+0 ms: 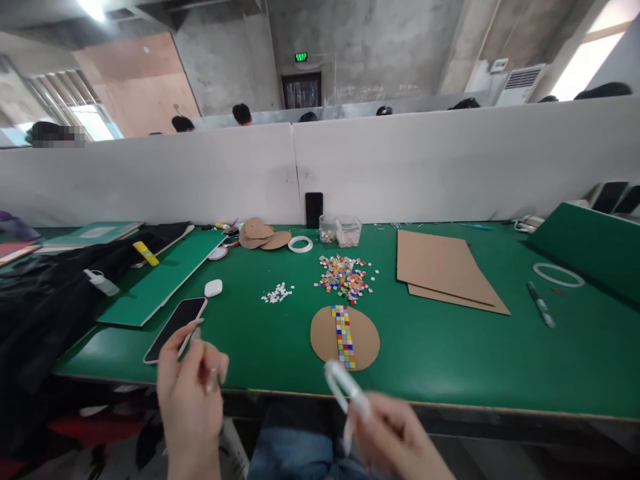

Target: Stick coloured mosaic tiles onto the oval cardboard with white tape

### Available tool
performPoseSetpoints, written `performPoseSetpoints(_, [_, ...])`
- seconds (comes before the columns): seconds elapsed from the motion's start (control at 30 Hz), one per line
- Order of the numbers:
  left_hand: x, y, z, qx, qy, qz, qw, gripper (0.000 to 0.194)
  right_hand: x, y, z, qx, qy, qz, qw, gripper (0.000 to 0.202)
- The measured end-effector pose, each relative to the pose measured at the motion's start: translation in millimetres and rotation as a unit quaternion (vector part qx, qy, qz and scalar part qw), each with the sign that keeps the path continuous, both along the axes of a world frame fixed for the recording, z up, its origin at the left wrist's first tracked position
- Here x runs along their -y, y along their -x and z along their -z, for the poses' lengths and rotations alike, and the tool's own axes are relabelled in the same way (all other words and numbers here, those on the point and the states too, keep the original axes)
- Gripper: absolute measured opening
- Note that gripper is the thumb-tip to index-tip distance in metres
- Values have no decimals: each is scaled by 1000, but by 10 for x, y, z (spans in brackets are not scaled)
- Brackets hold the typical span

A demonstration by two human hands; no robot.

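My right hand [385, 427] is closed around a blurred white object with a thin loop [345, 387], just in front of the table edge; its exact kind is smeared by motion. Beyond it lies an oval cardboard piece [320, 337] with a strip of small coloured square tiles [344, 337] down its middle. My left hand [193, 380] is raised near a phone [175, 330], fingers curled in a pinch; whether something small sits in them is unclear. Loose coloured tiles [345, 277] form a pile behind the oval, and white pieces [277, 293] lie to its left.
Cardboard sheets [435, 267] lie to the right, near a marker [540, 305] and a white ring [559, 275]. Clear containers [349, 233] stand at the back by a white partition [425, 167]. A green board [165, 280], white earbud case [213, 288] and glue bottle [101, 283] are left.
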State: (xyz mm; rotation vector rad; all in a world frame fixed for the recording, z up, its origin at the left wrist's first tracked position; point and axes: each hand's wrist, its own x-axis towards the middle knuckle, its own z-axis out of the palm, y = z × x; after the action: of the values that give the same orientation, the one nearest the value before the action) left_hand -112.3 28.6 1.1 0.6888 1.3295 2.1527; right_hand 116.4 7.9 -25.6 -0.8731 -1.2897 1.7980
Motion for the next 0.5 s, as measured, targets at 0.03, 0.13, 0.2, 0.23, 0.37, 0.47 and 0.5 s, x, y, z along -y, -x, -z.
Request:
performPoseSetpoints(0.03, [45, -90, -20, 2, 15, 50, 999, 24, -51, 1, -18, -68, 46, 55, 995, 34])
performPoseSetpoints(0.13, [143, -462, -32, 15, 112, 207, 972, 29, -173, 76, -80, -252, 113, 153, 949, 32])
performPoseSetpoints(0.2, [158, -653, 2, 9, 150, 265, 952, 29, -193, 167, -85, -309, 143, 132, 931, 33])
performPoseSetpoints(0.23, [156, -711, 24, 2, 160, 285, 945, 30, -189, 216, -73, -324, 159, 121, 925, 33])
performPoseSetpoints(0.37, [158, -776, 74, -43, 174, 335, 925, 35, -155, 390, 14, -305, 198, 77, 928, 35])
performPoseSetpoints(0.47, [202, -814, 20, -70, 178, 349, 917, 35, -152, 467, 50, -252, 189, 32, 949, 46])
performPoseSetpoints(0.5, [221, -838, -11, -72, 183, 349, 916, 35, -153, 481, 52, -234, 185, 26, 954, 47])
